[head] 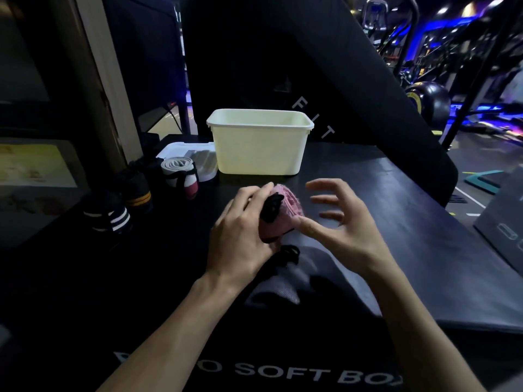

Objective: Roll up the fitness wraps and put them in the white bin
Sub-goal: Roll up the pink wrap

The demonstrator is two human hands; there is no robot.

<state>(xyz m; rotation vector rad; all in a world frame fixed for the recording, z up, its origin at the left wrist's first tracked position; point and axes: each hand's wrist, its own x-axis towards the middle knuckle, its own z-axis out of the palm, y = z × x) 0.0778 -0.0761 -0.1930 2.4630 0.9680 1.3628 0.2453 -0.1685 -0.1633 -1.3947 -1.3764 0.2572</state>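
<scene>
- Centrally, the left hand [243, 230] grips a rolled pink wrap [283, 210] just in front of the white bin [260, 148].
- Right hand [336, 222] hovers beside the roll, fingers spread, thumb touching the wrap.
- Bin stands upright on the black pad [396, 222].
- Left of the bin lie a white lid [189, 151], a grey-pink wrap [181, 174], and two dark striped wraps [119, 213].

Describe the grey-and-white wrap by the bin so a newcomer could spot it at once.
Find the white bin at the back of the black table. Left of it lies a white lid, and the grey wrap stands at that lid's front edge. It alone has a pale grey-and-white top and a pink band low down; the black wraps further left are dark with stripes.
</scene>
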